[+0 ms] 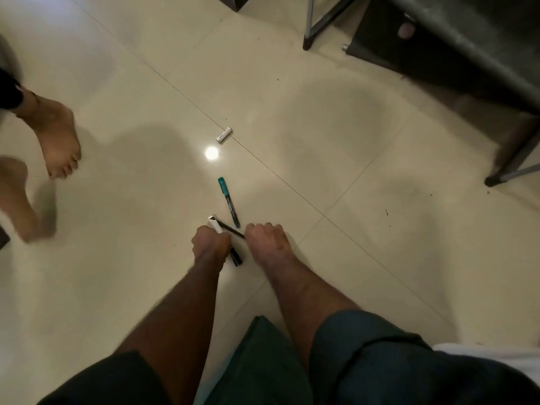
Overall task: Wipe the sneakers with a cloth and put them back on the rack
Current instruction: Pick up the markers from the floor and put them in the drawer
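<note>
Floor: pale glossy tiles (292, 118) with thin dark joints and one bright round lamp reflection (211, 153).
Left arm: reaches down from the lower edge, nearly straight, forearm bare.
Left hand (211, 241): low at the floor, back of the hand up, fingers curled tight round a white-capped marker (215, 225), whose black end juts out below the fist.
Right arm: bare forearm angled in from a dark rolled sleeve (365, 346).
Right hand (266, 238): knuckles forward, fingers curled under, resting at floor level. A thin black pen (232, 230) runs from the white-capped marker to its thumb side; motion blur leaves it unclear whether the hand actually pinches the pen.
Sneakers: out of this view, so their place cannot be told.
Table (467, 54): dark, upper right, on grey metal legs with black feet.
Green fabric (257, 363): dark, between the two forearms at the lower edge.
Second person: two bare feet (58, 141), blurred, at the left edge, well apart from the hands.
Teal marker (228, 201): flat on the tile just beyond the hands, cap pointing away.
White cap (224, 134): small, lying on a tile joint, farther out.
</note>
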Demonstrator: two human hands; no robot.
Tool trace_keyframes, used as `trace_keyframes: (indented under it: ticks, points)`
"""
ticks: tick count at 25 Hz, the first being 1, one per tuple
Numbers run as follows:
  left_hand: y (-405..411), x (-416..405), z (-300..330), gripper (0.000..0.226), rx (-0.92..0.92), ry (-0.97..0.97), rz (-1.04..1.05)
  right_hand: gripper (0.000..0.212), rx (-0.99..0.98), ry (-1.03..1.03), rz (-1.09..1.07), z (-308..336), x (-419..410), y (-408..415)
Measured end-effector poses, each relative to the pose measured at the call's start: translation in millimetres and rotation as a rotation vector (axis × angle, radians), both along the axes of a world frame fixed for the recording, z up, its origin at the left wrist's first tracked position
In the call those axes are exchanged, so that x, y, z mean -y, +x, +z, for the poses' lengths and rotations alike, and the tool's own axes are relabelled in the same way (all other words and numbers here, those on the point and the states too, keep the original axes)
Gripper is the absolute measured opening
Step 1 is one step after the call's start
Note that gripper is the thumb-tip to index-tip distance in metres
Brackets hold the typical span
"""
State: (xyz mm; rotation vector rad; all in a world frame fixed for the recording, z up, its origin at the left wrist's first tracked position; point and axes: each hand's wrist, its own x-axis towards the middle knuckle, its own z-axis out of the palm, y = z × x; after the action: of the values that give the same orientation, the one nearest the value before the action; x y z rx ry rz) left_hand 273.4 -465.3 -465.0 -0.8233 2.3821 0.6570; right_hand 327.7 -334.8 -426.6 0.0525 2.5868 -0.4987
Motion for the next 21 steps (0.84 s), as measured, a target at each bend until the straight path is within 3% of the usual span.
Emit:
trace_keyframes:
  ticks: [5, 10, 16, 19, 21]
  points:
    - [-7, 5, 4, 0.023, -0.066, -0.007, 0.026, 0.030, 0.175, 0.073, 0.035, 4, -10, -2]
    - [-30, -35, 42, 0.011, -0.203, 0.076, -0.020, 0.037, 0.302, -0.008, -0.258, 44, -66, -16]
    - [-68, -179, 165, 0.010, -0.266, 0.431, -0.528, 0.029, 0.251, -0.097, -0.622, 167, -219, -26]
    - [-51, -261, 243, 0.012, -0.233, 0.512, -0.848, 0.011, 0.146, -0.166, -0.745, 232, -294, 28]
    - [-22, -310, 290, 0.017, -0.198, 0.543, -1.061, 0.013, 0.072, -0.176, -0.846, 270, -329, 87]
